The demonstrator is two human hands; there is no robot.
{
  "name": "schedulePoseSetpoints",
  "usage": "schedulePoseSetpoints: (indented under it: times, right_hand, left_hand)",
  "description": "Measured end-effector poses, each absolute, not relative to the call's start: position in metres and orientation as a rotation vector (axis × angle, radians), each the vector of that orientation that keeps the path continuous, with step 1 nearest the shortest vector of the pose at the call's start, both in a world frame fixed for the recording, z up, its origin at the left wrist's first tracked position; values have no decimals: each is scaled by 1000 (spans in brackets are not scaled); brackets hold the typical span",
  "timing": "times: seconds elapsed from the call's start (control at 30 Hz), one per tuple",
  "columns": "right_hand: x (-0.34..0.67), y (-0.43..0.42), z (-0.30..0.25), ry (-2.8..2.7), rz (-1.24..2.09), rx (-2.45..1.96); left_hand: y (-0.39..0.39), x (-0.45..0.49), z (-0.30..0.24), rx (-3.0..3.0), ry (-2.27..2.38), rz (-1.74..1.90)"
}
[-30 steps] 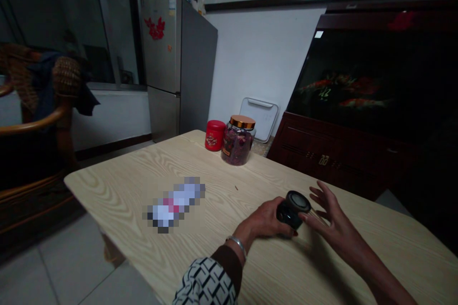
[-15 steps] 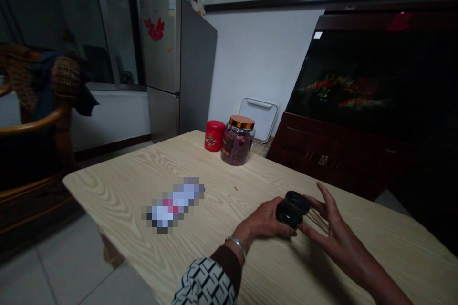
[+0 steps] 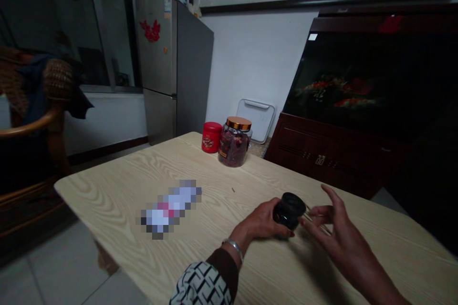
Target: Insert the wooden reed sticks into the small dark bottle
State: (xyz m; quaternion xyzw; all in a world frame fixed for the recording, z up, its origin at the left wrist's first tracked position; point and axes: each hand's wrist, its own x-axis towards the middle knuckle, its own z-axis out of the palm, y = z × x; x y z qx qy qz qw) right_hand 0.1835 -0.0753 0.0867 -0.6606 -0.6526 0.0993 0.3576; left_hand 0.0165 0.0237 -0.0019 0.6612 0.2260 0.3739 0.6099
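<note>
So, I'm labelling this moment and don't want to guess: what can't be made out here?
All in the head view:
Dark container: left side partly hidden by the left hand.
Thin sticks: partly covered by the right hand, too small to count.
Pixelated item: blurred by mosaic, identity unclear.
Right forearm: cut off by the bottom edge.

Left sleeve [image 3: 203, 287] black-and-white, interlocking geometric print; brown cuff [image 3: 226, 267]; slim silver bangle [image 3: 235, 246]

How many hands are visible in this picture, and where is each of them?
2. The left hand is around the small dark container, over the table; the right hand is to its right, with thin sticks between the fingers. No other hand shows.
</note>
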Motion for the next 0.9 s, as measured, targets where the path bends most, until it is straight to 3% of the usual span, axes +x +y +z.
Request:
schedulePoseSetpoints:
  times: [0.1, 0.37, 0.6, 0.9]
  right_hand:
    - [185, -77, 90, -1623, 109, -1766]
    - [180, -46, 80, -1834, 480, -1493]
    - [174, -43, 68, -1807, 206, -1536]
    - [169, -45, 62, -1784, 161, -1563]
  left_hand:
    - [24, 17, -2, 1549, 547, 862]
    - [23, 15, 2, 1618, 565, 859]
    - [25, 15, -3, 1643, 589, 876]
    - [22, 15, -3, 1611, 541, 861]
